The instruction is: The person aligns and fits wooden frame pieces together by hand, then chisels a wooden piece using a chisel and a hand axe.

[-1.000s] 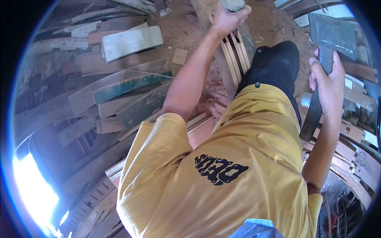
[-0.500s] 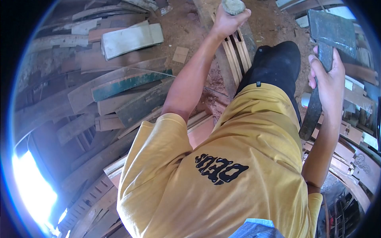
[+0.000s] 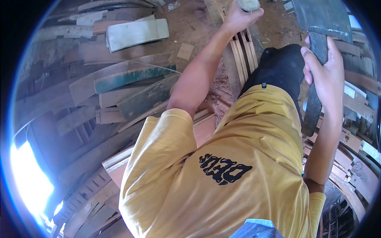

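At the top centre, my left hand [image 3: 243,18] is closed round a tool handle; its pale round end [image 3: 249,4] shows above the fingers, and the tool's lower part is hidden. Slotted wooden pieces [image 3: 243,55] lie just below that hand. On the right, my right hand [image 3: 325,63] holds the dark handle of a mallet [image 3: 323,18] with a broad, worn head. The mallet's head is above the hand and the handle's end hangs below it.
A pale stack of boards [image 3: 137,35] and a green-edged plank [image 3: 133,77] lie on the left among many wood offcuts. A small square piece [image 3: 185,51] rests on the dirt floor. More timber [image 3: 359,107] is piled at the right.
The view has shifted slightly. My left hand and the handle appear further right in view; the mallet head appears higher and a little further left. Both hands keep their holds.
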`<state>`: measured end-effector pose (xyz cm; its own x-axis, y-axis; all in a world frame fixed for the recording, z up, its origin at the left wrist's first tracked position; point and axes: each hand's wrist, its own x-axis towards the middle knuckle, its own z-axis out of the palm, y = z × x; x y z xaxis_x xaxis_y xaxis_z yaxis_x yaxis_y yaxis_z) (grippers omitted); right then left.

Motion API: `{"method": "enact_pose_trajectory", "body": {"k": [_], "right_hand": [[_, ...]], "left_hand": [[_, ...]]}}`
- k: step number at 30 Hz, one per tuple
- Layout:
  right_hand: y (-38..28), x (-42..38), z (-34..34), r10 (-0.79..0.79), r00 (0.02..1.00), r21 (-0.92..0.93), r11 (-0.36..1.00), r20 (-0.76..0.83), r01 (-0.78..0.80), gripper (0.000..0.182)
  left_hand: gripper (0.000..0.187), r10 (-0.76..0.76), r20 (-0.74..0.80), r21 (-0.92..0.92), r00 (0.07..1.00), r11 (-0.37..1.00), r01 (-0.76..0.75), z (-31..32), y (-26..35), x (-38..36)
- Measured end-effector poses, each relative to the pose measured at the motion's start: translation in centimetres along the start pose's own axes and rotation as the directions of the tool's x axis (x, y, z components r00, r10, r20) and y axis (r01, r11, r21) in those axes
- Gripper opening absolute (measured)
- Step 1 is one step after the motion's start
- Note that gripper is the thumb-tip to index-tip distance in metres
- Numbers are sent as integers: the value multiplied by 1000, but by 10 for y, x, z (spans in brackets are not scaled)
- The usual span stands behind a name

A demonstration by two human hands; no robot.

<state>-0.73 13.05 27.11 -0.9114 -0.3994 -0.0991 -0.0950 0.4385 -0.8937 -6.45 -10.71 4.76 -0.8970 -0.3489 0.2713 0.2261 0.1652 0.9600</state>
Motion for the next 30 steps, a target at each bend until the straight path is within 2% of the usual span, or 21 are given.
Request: {"method": "enact_pose_trajectory", "body": {"k": [1, 2, 5, 7, 8, 10, 13, 17, 19, 22, 24, 25, 26, 27, 28, 30], "right_hand": [[2, 0, -2, 18, 999, -7, 1000, 27, -17, 25], [3, 0, -3, 36, 998, -13, 999, 54, -36, 25], [8, -1, -2, 43, 999, 30, 999, -5, -43, 25], [9, -1, -4, 41, 999, 32, 999, -8, -41, 24], [9, -2, -5, 42, 999, 36, 998, -7, -41, 23], [12, -2, -6, 43, 999, 35, 998, -12, -43, 23], [11, -1, -6, 37, 999, 26, 999, -13, -37, 23], [4, -1, -3, 50, 999, 32, 998, 14, -50, 25], [3, 2, -2, 24, 999, 10, 1000, 27, -24, 26], [-1, 6, 3, -12, 998, -36, 999, 56, 14, 29], [5, 14, 14, -22, 997, -59, 998, 75, 26, 31], [16, 21, 26, -320, 947, -255, 916, 3, 310, 35], [20, 25, 34, -596, 803, -452, 718, -5, 530, 39], [8, 23, 38, -128, 990, -594, 793, 50, 132, 42], [8, 24, 41, -130, 990, -595, 793, 48, 132, 42], [2, 29, 49, -219, 951, -698, 647, 217, 308, 39]], "left_hand": [[30, 73, -33, 20, 997, 997, -73, 0, -3, 2], [30, 71, -34, 20, 997, 997, -71, -1, -4, 2], [27, -15, 11, -81, 1000, 997, 16, -2, 1, 1], [24, -266, 76, -241, 961, 930, 276, -4, 16, -7], [24, -268, 80, -243, 960, 929, 279, -3, 19, -9], [22, -196, 63, -240, 979, 949, 206, -4, 22, -12], [22, -208, 120, -225, 971, 947, 230, -6, 19, -14], [21, -255, 107, -222, 961, 936, 273, -5, 19, -17], [20, 15, 23, -58, 1000, 998, -14, -1, -1, -16], [21, 0, -56, -59, 998, 998, -3, 2, -15, -25], [21, -8, 8, -51, 1000, 999, 8, -4, -21, -26], [21, -16, 69, -42, 997, 999, 19, -8, -24, -26], [21, -15, 70, -42, 997, 999, 18, -8, -8, -25], [18, 55, 63, -154, 996, 987, -45, -5, 22, -23], [17, 92, 54, -209, 994, 975, -79, -4, 30, -23], [13, 163, 8, -254, 987, 955, -156, 0, 20, -24]]}}
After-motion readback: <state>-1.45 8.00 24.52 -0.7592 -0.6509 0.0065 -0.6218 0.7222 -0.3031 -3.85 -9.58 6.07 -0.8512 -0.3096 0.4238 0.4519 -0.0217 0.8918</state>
